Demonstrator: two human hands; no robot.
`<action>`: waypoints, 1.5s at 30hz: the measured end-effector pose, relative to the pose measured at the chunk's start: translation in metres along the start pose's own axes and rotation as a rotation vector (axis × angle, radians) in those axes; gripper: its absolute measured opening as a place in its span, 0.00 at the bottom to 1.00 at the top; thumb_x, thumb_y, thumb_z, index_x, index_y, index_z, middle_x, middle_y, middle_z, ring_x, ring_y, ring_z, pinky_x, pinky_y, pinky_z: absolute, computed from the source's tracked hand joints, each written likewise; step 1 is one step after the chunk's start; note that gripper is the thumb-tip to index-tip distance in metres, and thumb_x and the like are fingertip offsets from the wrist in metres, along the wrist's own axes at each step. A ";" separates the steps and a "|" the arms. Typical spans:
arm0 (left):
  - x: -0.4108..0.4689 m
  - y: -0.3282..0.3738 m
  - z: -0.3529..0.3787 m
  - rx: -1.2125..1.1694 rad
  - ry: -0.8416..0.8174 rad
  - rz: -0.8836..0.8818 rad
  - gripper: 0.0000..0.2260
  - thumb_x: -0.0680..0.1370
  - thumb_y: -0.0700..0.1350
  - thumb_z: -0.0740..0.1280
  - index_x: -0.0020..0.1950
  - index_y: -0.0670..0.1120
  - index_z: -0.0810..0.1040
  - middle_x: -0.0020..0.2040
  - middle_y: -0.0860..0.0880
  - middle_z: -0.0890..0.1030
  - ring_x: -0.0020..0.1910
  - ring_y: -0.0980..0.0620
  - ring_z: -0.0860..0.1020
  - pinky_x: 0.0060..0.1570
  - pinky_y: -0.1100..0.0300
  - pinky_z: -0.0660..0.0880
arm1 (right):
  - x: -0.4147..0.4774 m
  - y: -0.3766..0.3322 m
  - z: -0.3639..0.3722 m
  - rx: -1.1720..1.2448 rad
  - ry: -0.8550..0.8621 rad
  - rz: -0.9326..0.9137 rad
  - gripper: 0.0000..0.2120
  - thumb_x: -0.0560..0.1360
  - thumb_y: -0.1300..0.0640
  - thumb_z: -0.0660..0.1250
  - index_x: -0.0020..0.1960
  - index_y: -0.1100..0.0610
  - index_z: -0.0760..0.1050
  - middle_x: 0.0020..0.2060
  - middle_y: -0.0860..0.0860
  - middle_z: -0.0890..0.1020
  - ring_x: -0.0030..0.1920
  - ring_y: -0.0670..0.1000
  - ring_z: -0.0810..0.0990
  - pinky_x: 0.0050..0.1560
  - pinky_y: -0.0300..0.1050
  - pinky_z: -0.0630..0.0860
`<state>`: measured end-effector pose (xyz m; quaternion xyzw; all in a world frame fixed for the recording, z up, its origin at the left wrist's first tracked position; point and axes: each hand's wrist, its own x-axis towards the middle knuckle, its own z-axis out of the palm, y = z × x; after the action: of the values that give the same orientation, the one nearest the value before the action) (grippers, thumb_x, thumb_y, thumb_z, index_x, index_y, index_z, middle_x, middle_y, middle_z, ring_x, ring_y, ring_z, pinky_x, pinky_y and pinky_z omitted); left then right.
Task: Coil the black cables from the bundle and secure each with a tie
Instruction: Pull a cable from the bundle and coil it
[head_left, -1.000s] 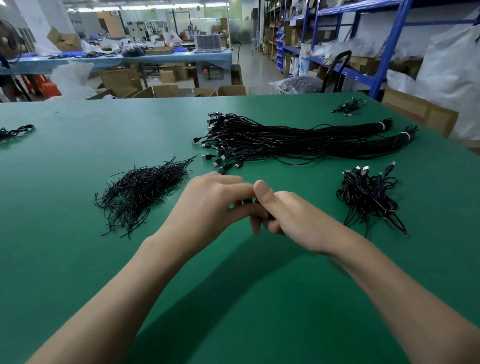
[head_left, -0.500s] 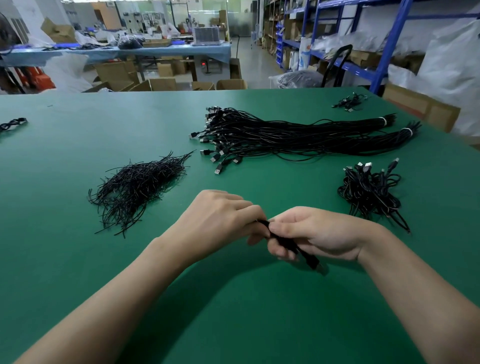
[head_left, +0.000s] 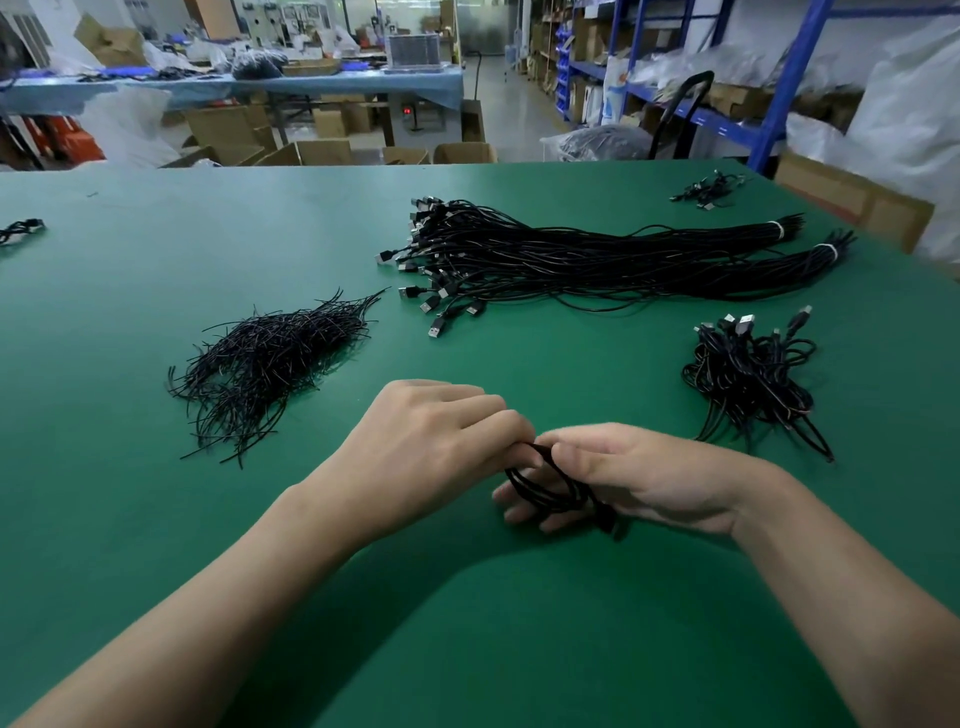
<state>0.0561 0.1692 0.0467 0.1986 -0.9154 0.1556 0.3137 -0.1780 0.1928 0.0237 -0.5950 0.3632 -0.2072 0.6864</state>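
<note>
A coiled black cable (head_left: 550, 486) hangs in loops between my two hands, low over the green table (head_left: 130, 519). My right hand (head_left: 639, 475) grips the coil with its fingers through the loops. My left hand (head_left: 431, 441) pinches the coil's top end, fingers closed. The long bundle of black cables (head_left: 571, 254) with USB plugs lies beyond, banded white at its right ends. A heap of thin black ties (head_left: 265, 358) rests to the left. A pile of coiled cables (head_left: 753, 374) lies to the right.
A small cable cluster (head_left: 709, 189) sits at the far right of the table and another (head_left: 21, 228) at the far left edge. Beyond the table stand cardboard boxes (head_left: 322, 153), a blue-covered workbench (head_left: 234, 88) and blue shelving (head_left: 779, 88).
The hands dropped nearer to me and the coil's loops came into view around my right fingers. The right hand rolled palm-down; the left kept its pinch on the cable.
</note>
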 end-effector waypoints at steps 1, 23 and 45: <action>0.001 0.000 -0.002 0.015 0.012 0.012 0.11 0.83 0.48 0.67 0.44 0.45 0.82 0.34 0.51 0.76 0.31 0.49 0.71 0.29 0.57 0.68 | -0.001 -0.001 0.001 0.046 -0.085 0.020 0.30 0.78 0.41 0.60 0.70 0.63 0.71 0.64 0.60 0.81 0.64 0.61 0.80 0.63 0.53 0.76; -0.008 0.000 -0.008 0.240 -0.410 -0.007 0.21 0.86 0.60 0.50 0.51 0.53 0.78 0.43 0.56 0.80 0.44 0.52 0.79 0.52 0.55 0.72 | 0.012 0.000 0.037 -1.189 0.514 -0.070 0.13 0.83 0.44 0.56 0.43 0.50 0.65 0.34 0.49 0.77 0.35 0.52 0.74 0.36 0.49 0.66; -0.018 0.007 0.023 -0.309 -0.629 -0.483 0.15 0.85 0.58 0.49 0.47 0.51 0.66 0.38 0.56 0.69 0.38 0.54 0.68 0.42 0.53 0.67 | 0.006 -0.002 0.026 -1.001 0.358 -0.030 0.08 0.83 0.43 0.58 0.50 0.45 0.72 0.39 0.43 0.78 0.41 0.46 0.76 0.46 0.50 0.74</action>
<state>0.0545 0.1706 0.0165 0.3959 -0.9062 -0.1297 0.0724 -0.1543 0.2053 0.0252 -0.8103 0.5204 -0.1166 0.2427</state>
